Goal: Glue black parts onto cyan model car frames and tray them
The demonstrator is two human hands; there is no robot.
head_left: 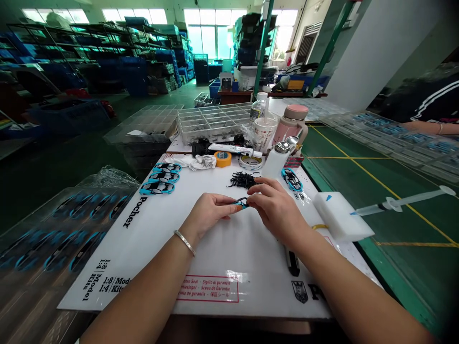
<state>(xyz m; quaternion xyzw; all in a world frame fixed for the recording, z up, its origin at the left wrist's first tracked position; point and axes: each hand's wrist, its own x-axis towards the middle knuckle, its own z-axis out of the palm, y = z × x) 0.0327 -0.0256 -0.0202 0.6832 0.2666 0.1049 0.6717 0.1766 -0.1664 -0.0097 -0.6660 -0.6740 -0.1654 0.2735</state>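
A small blue-and-black oval plastic part [242,202] is held just above the white board [215,248], partly hidden by fingers. My left hand [210,211] pinches its left end between thumb and fingers. On the opposite end, my right hand [274,205] closes its fingertips over the part; what else they may hold is hidden. A pile of thin black pieces [242,179] lies just beyond my hands. Similar blue-and-black parts [159,180] lie in a group at the board's left edge, and another such part [291,179] rests at the right.
Behind the pile are an orange tape roll [223,159], a glue tube [234,150], a white bottle [276,160] and a pink flask [289,123]. A syringe [401,201] sticks into white foam [340,217]. Trays of parts [68,224] flank the left; a co-worker's arm [426,127] shows right.
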